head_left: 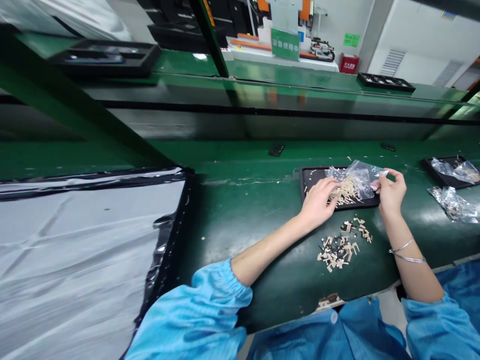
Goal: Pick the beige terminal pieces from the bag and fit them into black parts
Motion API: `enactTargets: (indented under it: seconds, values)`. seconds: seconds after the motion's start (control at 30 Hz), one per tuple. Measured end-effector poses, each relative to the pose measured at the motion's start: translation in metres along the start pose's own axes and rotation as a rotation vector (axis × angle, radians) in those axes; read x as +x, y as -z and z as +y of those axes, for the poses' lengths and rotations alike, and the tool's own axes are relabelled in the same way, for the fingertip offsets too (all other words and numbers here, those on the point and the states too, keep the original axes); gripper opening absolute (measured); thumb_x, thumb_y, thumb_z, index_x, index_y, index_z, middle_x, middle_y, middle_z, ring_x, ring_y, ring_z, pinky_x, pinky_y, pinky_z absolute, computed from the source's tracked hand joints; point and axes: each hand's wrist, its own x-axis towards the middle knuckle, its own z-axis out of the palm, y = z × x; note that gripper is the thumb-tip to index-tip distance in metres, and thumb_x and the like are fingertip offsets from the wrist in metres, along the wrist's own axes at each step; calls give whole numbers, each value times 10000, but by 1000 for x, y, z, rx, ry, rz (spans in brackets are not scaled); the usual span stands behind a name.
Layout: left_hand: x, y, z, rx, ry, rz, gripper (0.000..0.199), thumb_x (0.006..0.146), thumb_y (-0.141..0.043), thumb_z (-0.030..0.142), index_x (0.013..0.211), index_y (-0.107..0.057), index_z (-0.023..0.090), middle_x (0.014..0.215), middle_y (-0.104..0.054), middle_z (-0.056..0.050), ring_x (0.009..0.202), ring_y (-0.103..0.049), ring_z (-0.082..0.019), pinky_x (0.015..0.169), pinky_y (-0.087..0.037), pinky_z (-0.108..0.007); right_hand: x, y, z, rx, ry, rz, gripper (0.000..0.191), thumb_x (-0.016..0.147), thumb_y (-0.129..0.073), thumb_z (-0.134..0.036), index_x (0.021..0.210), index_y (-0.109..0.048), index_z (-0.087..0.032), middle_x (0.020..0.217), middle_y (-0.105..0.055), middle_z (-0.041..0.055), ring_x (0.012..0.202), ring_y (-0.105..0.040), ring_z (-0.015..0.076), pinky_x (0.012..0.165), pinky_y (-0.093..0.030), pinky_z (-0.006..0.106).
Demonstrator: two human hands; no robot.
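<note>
A black tray (308,186) on the green table holds a heap of small beige strips (347,192). Over the tray's right half lies a clear plastic bag (362,181), its upper right end pinched in my right hand (392,192). My left hand (318,200) reaches over the tray's left part, fingers bent and apart, their tips at the strips and the near edge of the bag; whether they hold a strip is too small to tell. On the table in front of the tray is a loose pile of small beige and black parts (337,252), with a smaller cluster (362,227) beside it.
At the right, another black tray (435,170) holds plastic bags, and a filled clear bag (455,207) lies before it. A white-covered, black-edged surface (82,260) fills the left. Two small black pieces (276,150) (387,147) lie behind the tray. A green post (86,110) slants at left.
</note>
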Motion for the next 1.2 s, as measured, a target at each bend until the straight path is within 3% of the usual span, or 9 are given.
enactTargets:
  seconds: [0.17, 0.27, 0.4, 0.5, 0.6, 0.77, 0.87, 1.0, 1.2]
  values:
    - [-2, -3, -5, 102, 37, -5, 256, 800, -529, 109, 1043, -564, 182, 1228, -555, -103, 1170, -494, -265, 966, -424, -462, -11, 20, -21, -663, 278, -18, 192, 747, -609, -304, 909, -625, -202, 651, -614, 31, 689, -565, 216, 634, -371, 320]
    - [-2, -2, -7, 81, 39, 20, 245, 793, -531, 104, 1019, -571, 190, 1226, -556, -95, 1167, -497, -257, 969, -421, -458, -10, 12, -37, -631, 468, -120, 140, 798, -535, -300, 762, -625, -199, 700, -630, 48, 731, -569, 202, 658, -388, 316]
    - [-2, -2, -9, 30, 62, 32, 227, 788, -530, 102, 991, -584, 189, 1179, -576, -87, 1141, -513, -246, 965, -421, -449, 6, -29, -41, -153, 195, -553, 192, 777, -551, -369, 746, -606, -187, 580, -598, -2, 535, -523, 130, 555, -404, 269]
    - [-2, -3, -10, 14, 68, 39, 228, 782, -527, 93, 981, -591, 185, 1159, -584, -85, 1128, -516, -241, 967, -419, -438, 16, -57, -30, -116, 70, -712, 191, 696, -627, -338, 774, -635, -165, 555, -610, -8, 483, -498, 109, 510, -393, 249]
    - [-2, -3, -8, -29, 75, 72, 231, 774, -520, 82, 969, -593, 182, 1136, -591, -84, 1118, -521, -232, 981, -408, -428, 18, -64, -19, -153, 81, -714, 126, 622, -659, -248, 698, -644, -150, 538, -602, -8, 498, -517, 114, 529, -411, 255]
    - [5, 9, -7, -150, 56, 272, 225, 767, -494, 69, 943, -577, 182, 1109, -588, -78, 1105, -527, -195, 996, -402, -379, 16, -37, -27, -172, 195, -600, 152, 685, -619, -246, 800, -660, -157, 761, -667, 33, 695, -587, 147, 702, -449, 309]
    - [12, 22, -18, -133, 77, 426, 260, 752, -479, 53, 959, -575, 178, 1136, -568, -82, 1123, -510, -195, 982, -402, -366, 9, -18, -37, -477, 397, -512, 142, 716, -639, -293, 814, -668, -195, 739, -655, 17, 696, -570, 165, 681, -420, 316]
    - [18, 32, -44, -172, 215, 584, 314, 717, -448, 19, 958, -574, 177, 1114, -571, -75, 1090, -525, -189, 874, -441, -310, -12, -11, -38, -883, 671, -585, 201, 713, -677, -375, 816, -658, -203, 860, -676, 55, 871, -574, 231, 617, -384, 291]
    - [18, 30, -72, -207, 348, 640, 310, 700, -445, -9, 918, -572, 172, 1044, -582, -56, 984, -560, -166, 770, -444, -267, -28, -14, -35, -1125, 745, -546, 148, 816, -509, -219, 762, -637, -170, 827, -676, 68, 852, -568, 210, 559, -332, 276]
